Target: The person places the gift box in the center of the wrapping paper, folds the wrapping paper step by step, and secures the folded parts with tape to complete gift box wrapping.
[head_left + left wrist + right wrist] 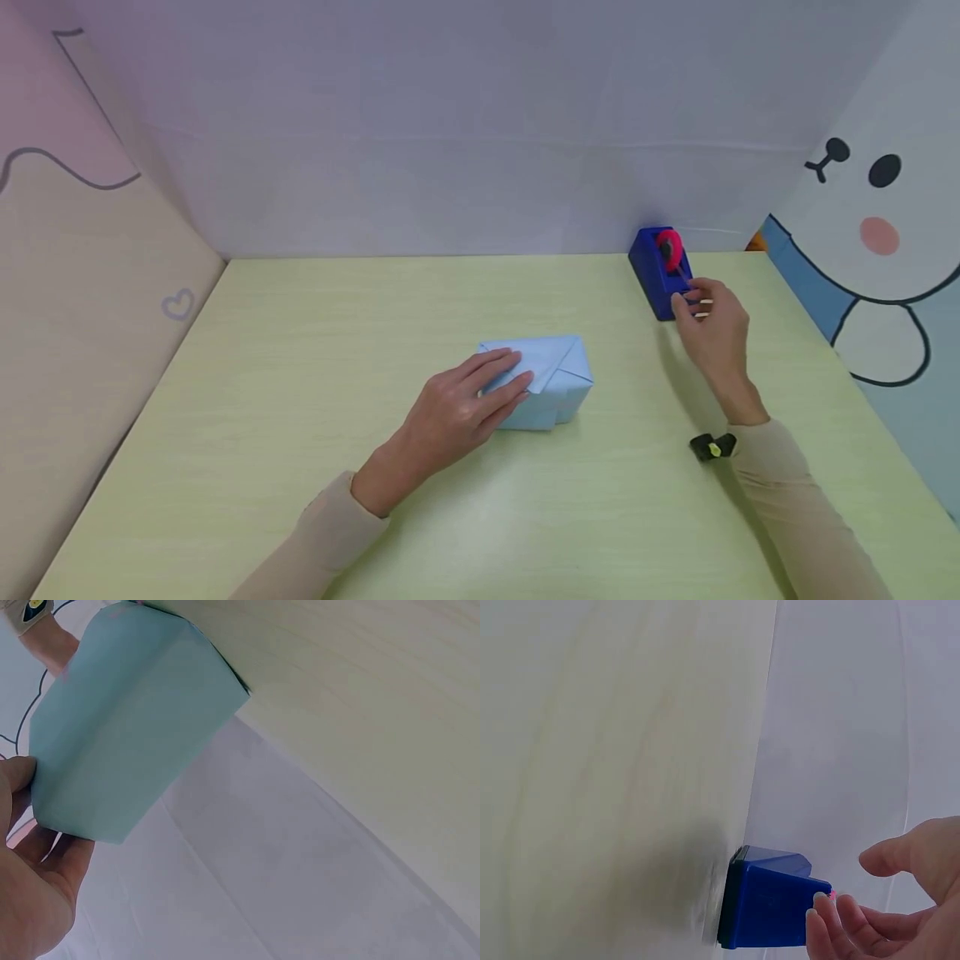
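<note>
A box wrapped in light blue paper sits on the table, a pointed paper flap folded over its top. My left hand rests on it, fingers pressing the flap and upper edge. The left wrist view shows one smooth end of the wrapped box with fingertips at its border. Farther right, my right hand reaches to the front of a blue tape dispenser with a red tape roll. In the right wrist view, fingertips meet the dispenser's edge while the thumb stands apart from them.
The pale wooden table ends at a light cloth wall close behind the dispenser. Printed panels with a cartoon face flank the right side. A small black device is attached at my right sleeve.
</note>
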### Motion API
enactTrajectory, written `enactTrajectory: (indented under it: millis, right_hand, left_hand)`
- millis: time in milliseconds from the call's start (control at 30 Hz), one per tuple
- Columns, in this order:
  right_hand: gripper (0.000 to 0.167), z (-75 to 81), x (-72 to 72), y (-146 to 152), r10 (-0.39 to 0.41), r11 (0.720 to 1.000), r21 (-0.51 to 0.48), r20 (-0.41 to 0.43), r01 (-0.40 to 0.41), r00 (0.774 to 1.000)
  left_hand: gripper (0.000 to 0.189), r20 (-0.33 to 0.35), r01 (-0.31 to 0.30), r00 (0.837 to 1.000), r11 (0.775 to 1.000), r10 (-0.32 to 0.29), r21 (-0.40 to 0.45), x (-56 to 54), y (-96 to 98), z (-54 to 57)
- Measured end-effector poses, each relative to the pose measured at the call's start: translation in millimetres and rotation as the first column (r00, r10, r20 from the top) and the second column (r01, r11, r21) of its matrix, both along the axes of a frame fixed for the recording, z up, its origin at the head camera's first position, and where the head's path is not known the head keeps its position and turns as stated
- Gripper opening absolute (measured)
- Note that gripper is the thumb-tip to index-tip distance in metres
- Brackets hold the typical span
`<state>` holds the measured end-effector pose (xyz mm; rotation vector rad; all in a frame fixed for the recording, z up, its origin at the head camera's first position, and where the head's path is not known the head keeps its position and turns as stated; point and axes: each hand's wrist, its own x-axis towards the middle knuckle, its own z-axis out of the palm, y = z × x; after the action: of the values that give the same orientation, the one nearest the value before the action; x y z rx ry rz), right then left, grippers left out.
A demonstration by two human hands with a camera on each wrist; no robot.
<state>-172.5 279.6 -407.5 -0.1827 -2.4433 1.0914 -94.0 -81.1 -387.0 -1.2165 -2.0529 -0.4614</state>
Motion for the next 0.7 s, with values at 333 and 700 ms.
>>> enactTrajectory:
  millis: [333, 700]
  right_hand:
    - [0.048, -0.2, -6.5, 6.7, -0.015, 0.999, 0.045, 0.073, 0.012, 0.997]
    - [0.047, 0.7, -14.9, 11.4, -0.004, 0.997, 0.075, 0.131, -0.006, 0.991]
  left_hand:
    - [0.036, -0.009, 0.002, 1.000, 1.000, -0.002, 0.007, 0.1, 0.0, 0.7]
    - [0.038, -0.009, 0.006, 1.000, 1.000, -0.006, 0.014, 0.0, 0.1, -0.6]
